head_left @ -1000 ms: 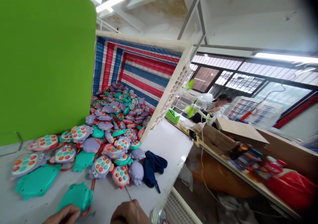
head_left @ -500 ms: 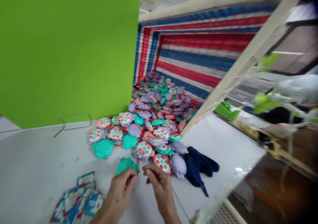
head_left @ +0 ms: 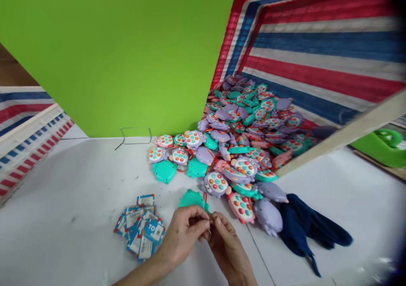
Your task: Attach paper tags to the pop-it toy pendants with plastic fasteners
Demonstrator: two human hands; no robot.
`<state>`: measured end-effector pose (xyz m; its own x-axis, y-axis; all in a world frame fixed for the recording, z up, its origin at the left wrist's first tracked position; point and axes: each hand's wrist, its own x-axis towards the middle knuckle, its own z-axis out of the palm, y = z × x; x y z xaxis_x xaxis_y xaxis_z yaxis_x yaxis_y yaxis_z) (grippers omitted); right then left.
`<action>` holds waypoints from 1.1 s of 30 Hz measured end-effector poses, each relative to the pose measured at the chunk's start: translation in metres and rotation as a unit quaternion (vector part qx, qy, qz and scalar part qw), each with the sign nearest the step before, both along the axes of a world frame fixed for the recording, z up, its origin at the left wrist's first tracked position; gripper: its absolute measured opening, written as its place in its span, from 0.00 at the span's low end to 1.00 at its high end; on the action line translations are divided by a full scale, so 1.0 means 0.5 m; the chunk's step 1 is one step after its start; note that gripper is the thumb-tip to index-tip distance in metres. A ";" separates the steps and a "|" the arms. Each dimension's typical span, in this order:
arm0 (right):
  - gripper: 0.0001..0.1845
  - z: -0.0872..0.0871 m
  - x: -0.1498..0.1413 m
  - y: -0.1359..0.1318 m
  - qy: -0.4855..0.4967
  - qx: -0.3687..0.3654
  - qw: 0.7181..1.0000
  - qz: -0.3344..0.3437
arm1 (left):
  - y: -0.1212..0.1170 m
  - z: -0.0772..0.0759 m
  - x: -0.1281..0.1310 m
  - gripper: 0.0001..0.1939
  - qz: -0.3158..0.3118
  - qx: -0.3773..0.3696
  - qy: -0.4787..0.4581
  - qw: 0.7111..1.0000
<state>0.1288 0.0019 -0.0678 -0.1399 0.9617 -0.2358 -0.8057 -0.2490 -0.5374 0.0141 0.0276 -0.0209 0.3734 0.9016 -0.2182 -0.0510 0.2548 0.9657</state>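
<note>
My left hand and my right hand meet fingertip to fingertip low in the middle of the view. Both are closed in a pinch on something small and thin that I cannot make out. Just beyond them a teal turtle-shaped toy lies face down on the white table, a red cord loop at its right edge. Left of my hands is a loose stack of blue and white printed cards. To the right lie a pink toy with coloured dots and a purple toy.
A big heap of similar toys spills from a bin lined with striped cloth. A green panel stands at the back, a bent wire at its foot. Dark blue cloth lies at right, near a green tape dispenser.
My hands have come together, fingertips now touching. The view has swung left, so the table's things appear further right and the whole card stack shows.
</note>
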 end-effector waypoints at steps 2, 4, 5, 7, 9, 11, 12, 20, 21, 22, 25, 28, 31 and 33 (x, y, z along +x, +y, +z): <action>0.05 -0.002 -0.003 -0.002 0.002 -0.002 1.000 0.003 | -0.001 0.000 0.002 0.04 0.012 -0.015 -0.007 1.000; 0.06 -0.003 -0.004 -0.004 -0.007 -0.002 1.000 0.006 | -0.001 0.000 0.002 0.04 0.020 -0.025 -0.010 0.999; 0.06 -0.003 -0.004 -0.004 -0.014 -0.002 1.000 0.007 | -0.001 0.000 0.002 0.04 0.020 -0.027 -0.012 0.999; 0.05 -0.002 -0.004 -0.006 -0.028 -0.001 1.000 0.011 | -0.001 -0.003 0.001 0.05 0.017 -0.028 -0.014 0.999; 0.05 -0.001 -0.004 -0.006 -0.048 0.001 0.999 0.014 | -0.001 -0.007 0.000 0.05 0.014 -0.030 -0.019 0.999; 0.05 0.001 -0.003 -0.006 -0.079 0.008 0.997 0.015 | -0.001 -0.011 -0.003 0.05 0.013 -0.030 -0.025 0.999; 0.05 0.003 -0.002 -0.005 -0.099 0.016 0.995 0.015 | -0.001 -0.013 -0.004 0.05 0.012 -0.030 -0.026 0.999; 0.03 0.019 0.019 -0.008 -0.288 0.071 0.954 0.039 | 0.001 -0.017 -0.020 0.04 0.002 -0.032 -0.010 0.999; 0.04 0.019 0.019 -0.009 -0.289 0.055 0.955 0.044 | 0.001 -0.017 -0.022 0.04 -0.003 -0.028 -0.010 1.000; 0.05 0.018 0.019 -0.010 -0.282 0.041 0.957 0.050 | 0.001 -0.017 -0.025 0.03 -0.007 -0.023 -0.008 1.000; 0.10 0.015 0.018 -0.008 -0.226 0.016 0.971 0.081 | 0.001 -0.010 -0.035 0.02 -0.032 0.003 0.017 0.999; 0.13 0.018 0.018 -0.003 -0.158 -0.005 0.975 0.153 | 0.002 0.002 -0.043 0.03 -0.066 0.019 0.062 0.996; 0.14 0.025 0.021 0.001 -0.130 -0.027 0.969 0.209 | 0.001 0.004 -0.048 0.04 -0.096 0.010 0.097 0.991; 0.14 0.027 0.022 0.004 -0.141 -0.035 0.964 0.221 | 0.000 -0.008 -0.049 0.04 -0.109 -0.001 0.100 0.989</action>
<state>0.1396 0.0040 -0.0545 -0.4524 0.8039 -0.3862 -0.4369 -0.5773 -0.6898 -0.0104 0.0276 -0.0250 0.5078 0.8046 -0.3079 0.1963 0.2399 0.9507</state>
